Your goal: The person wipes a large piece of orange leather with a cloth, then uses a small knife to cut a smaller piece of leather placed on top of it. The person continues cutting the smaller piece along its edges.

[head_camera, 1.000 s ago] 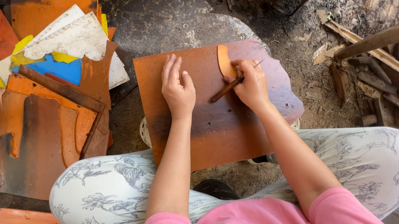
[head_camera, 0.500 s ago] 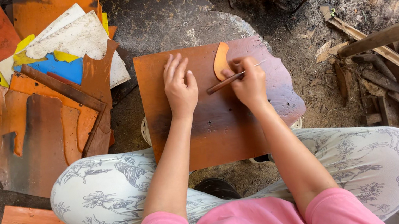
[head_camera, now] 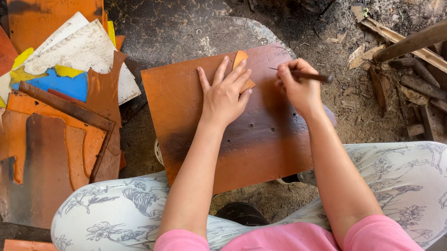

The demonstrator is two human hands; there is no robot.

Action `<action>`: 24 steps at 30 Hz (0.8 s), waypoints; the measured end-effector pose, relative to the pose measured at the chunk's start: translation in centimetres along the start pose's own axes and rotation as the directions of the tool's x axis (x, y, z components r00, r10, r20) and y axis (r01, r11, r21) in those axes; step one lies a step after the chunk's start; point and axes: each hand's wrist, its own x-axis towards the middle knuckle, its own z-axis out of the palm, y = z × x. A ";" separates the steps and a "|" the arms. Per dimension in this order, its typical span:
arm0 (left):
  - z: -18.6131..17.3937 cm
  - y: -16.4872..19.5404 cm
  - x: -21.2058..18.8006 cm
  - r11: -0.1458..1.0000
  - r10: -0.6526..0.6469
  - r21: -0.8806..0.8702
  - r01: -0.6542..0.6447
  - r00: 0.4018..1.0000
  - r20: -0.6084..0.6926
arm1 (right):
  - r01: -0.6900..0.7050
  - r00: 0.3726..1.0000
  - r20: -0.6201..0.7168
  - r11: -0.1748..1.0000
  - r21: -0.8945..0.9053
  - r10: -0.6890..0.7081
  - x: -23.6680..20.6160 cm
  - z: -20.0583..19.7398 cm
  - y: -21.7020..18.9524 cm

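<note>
Since half a second ago the left hand (head_camera: 225, 96) has slid right onto the small orange cut-out piece (head_camera: 242, 65), and the right hand (head_camera: 299, 86) has drawn back right with its thin pointed tool (head_camera: 304, 74), whose tip now sits clear of the piece. Left fingers lie flat and spread, covering most of the piece; only its far corner and a sliver at the right show. Right grip is closed around the tool, fingers curled so the handle's near part is hidden.

Both rest on a large orange-brown leather sheet (head_camera: 237, 141), the working surface, laid across the person's lap; its near edge is cut off by the patterned trousers (head_camera: 115, 230). Small punched holes dot it near the right hand.

Dark, dusty ground lies all round. A heap of orange, white, blue and yellow sheet offcuts (head_camera: 56, 109) lies left, wood scraps (head_camera: 425, 89) right. Bare sheet lies between the hands and toward the near edge.
</note>
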 end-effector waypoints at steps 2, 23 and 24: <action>0.0 -0.1 -0.2 0.999 -0.003 0.034 0.002 0.999 0.036 | 0.011 0.999 0.042 0.988 0.154 -0.018 0.2 0.2 -0.1; 0.3 -1.8 -2.5 0.994 -0.106 -0.038 0.101 0.983 -0.151 | 0.502 0.864 0.280 0.751 -0.429 -0.419 0.8 4.5 -2.8; 0.1 -1.9 -2.7 0.993 -0.118 -0.030 0.115 0.984 -0.136 | 0.498 0.867 0.284 0.733 -0.463 -0.409 0.7 4.5 -2.7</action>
